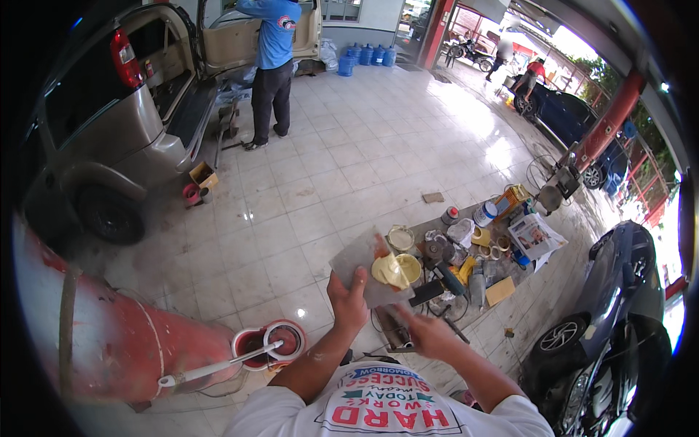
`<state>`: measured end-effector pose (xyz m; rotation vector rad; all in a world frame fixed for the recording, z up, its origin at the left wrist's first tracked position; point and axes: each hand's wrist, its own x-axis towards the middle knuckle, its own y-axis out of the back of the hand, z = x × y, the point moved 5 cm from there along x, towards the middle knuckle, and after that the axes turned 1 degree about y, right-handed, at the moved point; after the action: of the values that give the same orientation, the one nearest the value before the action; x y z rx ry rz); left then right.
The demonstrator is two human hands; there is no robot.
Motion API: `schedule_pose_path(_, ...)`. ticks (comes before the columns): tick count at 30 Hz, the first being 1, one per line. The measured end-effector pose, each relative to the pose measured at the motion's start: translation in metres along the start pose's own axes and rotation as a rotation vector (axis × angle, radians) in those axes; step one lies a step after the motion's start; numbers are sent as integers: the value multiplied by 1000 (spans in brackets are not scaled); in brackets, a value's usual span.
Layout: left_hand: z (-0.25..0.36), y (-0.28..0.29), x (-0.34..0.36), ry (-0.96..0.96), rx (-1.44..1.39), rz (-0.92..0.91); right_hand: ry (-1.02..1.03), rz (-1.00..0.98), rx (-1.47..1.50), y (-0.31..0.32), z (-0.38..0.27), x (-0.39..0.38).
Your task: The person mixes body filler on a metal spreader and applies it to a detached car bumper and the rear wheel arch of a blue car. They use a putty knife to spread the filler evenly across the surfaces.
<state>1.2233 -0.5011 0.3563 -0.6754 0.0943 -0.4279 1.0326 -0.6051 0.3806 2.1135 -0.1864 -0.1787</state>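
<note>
My left hand point(349, 306) grips a flat, greyish rectangular plate point(352, 256), with its thumb lying on top. A mound of pale yellow putty point(386, 272) is spread on the plate's right part. My right hand point(431, 336) is closed by the plate's lower right corner; what its fingers hold is hidden. Just beyond the plate stand an open tub of yellow paste point(412, 266) and a round tin point(400, 238). A dark green and black power tool point(447, 278) lies near my right hand.
The low bench point(426, 224) carries tape rolls point(496, 253), a newspaper point(535, 234) and cans. At left are a red cylindrical tank point(124, 342) and a bucket point(291, 339). Farther off, a person in blue point(275, 65) stands beside an opened vehicle point(116, 138). A dark car point(615, 291) is at right.
</note>
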Motion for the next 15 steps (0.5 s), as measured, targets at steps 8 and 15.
schedule_pose_path(8, 32, 24, 37, -54, -333, 41, -103, 754, 1236, -6, 59, 19)
schedule_pose_path(15, -36, 44, 9, 288, -322, 174, -97, 538, 2489, 5, 48, 26)
